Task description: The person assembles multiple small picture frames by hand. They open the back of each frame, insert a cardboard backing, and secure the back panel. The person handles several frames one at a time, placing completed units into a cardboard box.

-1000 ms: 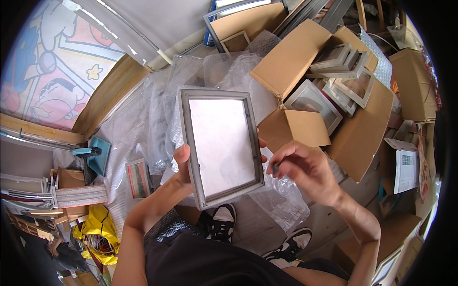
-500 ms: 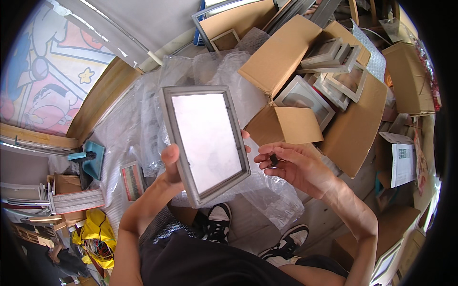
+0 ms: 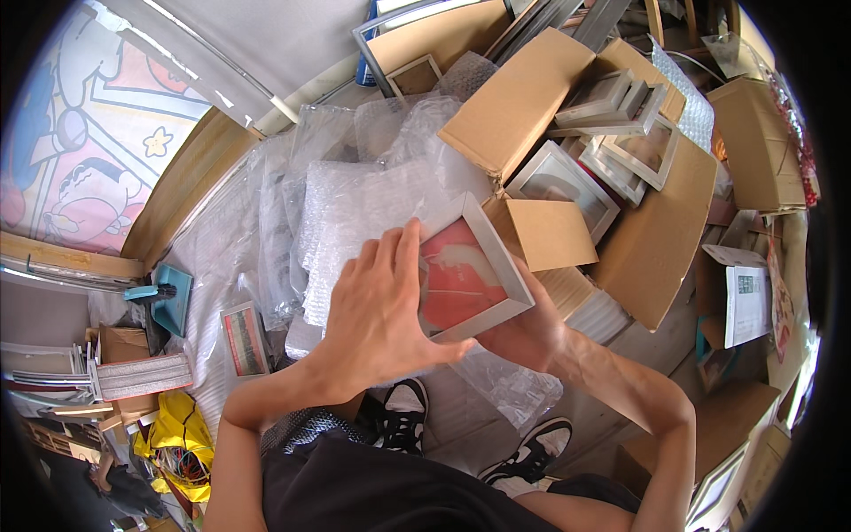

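A grey picture frame (image 3: 463,275) with a red, pink and whitish picture is held tilted between my hands, in front of my body. My left hand (image 3: 374,297) lies along its left side, fingers stretched upward and thumb against the lower edge. From below and the right, my right hand (image 3: 530,330) grips the frame; most of its fingers are hidden behind it. Whether anything small is also in the right hand cannot be seen. Bubble wrap (image 3: 350,222) lies on the floor just beyond the left hand.
An open cardboard box (image 3: 660,253) full of framed pictures (image 3: 567,186) stands at the right. A small framed picture (image 3: 245,341), a blue dustpan (image 3: 174,297) and a yellow bag (image 3: 182,443) are at the left. My shoes (image 3: 406,417) are below.
The frame has been turned over and moved down to the right, now showing its picture. My right hand has taken hold of it; the small dark piece it held is out of sight.
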Tool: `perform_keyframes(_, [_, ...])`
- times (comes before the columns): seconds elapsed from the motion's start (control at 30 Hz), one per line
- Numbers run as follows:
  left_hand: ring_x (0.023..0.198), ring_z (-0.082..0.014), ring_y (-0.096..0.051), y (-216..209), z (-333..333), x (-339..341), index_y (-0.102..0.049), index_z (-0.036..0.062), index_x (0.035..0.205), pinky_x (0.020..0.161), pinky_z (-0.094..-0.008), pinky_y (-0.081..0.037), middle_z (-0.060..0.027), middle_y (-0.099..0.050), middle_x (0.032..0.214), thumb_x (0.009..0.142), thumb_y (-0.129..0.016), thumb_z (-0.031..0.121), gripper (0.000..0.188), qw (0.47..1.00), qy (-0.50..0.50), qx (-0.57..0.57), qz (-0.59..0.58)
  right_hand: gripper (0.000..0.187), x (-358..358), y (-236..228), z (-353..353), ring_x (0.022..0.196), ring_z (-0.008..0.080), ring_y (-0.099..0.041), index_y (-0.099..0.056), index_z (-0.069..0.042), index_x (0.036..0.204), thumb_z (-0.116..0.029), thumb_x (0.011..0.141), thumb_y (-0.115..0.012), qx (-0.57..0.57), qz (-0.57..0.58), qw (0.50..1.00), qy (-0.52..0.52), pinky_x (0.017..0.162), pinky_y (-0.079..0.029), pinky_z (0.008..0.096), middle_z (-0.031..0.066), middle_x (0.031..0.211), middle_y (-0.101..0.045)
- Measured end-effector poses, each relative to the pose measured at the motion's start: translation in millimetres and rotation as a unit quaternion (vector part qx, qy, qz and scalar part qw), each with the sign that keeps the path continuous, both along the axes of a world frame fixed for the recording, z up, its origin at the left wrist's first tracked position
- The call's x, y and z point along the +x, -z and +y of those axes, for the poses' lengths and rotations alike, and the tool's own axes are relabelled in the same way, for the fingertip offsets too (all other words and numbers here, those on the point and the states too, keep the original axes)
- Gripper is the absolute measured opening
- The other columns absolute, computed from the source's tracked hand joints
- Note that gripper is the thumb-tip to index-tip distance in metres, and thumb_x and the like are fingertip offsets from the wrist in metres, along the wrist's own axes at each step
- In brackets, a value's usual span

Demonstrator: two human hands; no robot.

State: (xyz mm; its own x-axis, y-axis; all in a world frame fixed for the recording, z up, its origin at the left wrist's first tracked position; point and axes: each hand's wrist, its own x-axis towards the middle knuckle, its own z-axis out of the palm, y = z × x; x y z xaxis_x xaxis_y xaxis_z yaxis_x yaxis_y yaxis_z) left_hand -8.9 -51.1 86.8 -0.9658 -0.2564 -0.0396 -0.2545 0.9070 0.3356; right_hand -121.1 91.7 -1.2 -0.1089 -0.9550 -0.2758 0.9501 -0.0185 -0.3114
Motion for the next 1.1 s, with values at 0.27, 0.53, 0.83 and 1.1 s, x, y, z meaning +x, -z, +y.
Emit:
perform_keyframes(0.27, [0.112, -0.0376, -0.049, 2, -10, 6, -0.031, -0.0053, 0.134, 0.097, -0.0460, -0.038, -0.0216, -0.046, 0.123, 0.053, -0.083, 0.049, 0.111, 0.999, 0.016, 0.032, 0.006, 0.055, -11, -23, 9, 0.114, 0.0174, -0.049, -0.051, -0.008, 0.128, -0.049, 0.092, -0.050, 0.056, 0.099, 0.993, -0.011, 0.100, -0.034, 0.0347, 0.0054, 0.126, -0.055])
perform_keyframes(0.53, [0.108, -0.0368, -0.047, 6, -18, 12, -0.056, 0.0101, 0.114, 0.089, -0.0479, -0.038, -0.0214, -0.044, 0.122, 0.051, -0.083, 0.040, 0.075, 0.992, 0.085, 0.000, 0.091, 0.032, -31, -22, 12, 0.090, 0.0072, -0.051, -0.054, -0.010, 0.110, -0.038, 0.093, -0.054, 0.029, 0.251, 0.967, -0.003, 0.081, -0.040, 0.0253, -0.0010, 0.102, -0.055])
perform_keyframes(0.83, [0.107, -0.0371, -0.051, 15, -28, 7, -0.063, 0.0107, 0.097, 0.090, -0.0465, -0.040, -0.0213, -0.048, 0.118, 0.053, -0.082, 0.039, 0.055, 0.977, 0.075, 0.122, 0.160, 0.039, -25, -22, 8, 0.082, 0.0063, -0.052, -0.052, -0.004, 0.114, -0.032, 0.089, -0.062, 0.087, 0.302, 0.949, -0.010, 0.076, -0.044, 0.0227, -0.0011, 0.091, -0.056])
perform_keyframes(1.1, [0.112, -0.0310, -0.052, 52, -91, 17, -0.051, 0.0013, 0.108, 0.089, -0.0432, -0.044, -0.0225, -0.046, 0.131, 0.079, -0.038, 0.075, 0.081, 0.781, -0.112, 0.606, 0.104, 0.047, -2, -23, 17, 0.063, 0.0216, -0.055, -0.048, -0.003, 0.113, -0.019, 0.076, -0.074, 0.101, 0.778, 0.614, -0.092, 0.060, -0.047, 0.0338, 0.0080, 0.068, -0.050])
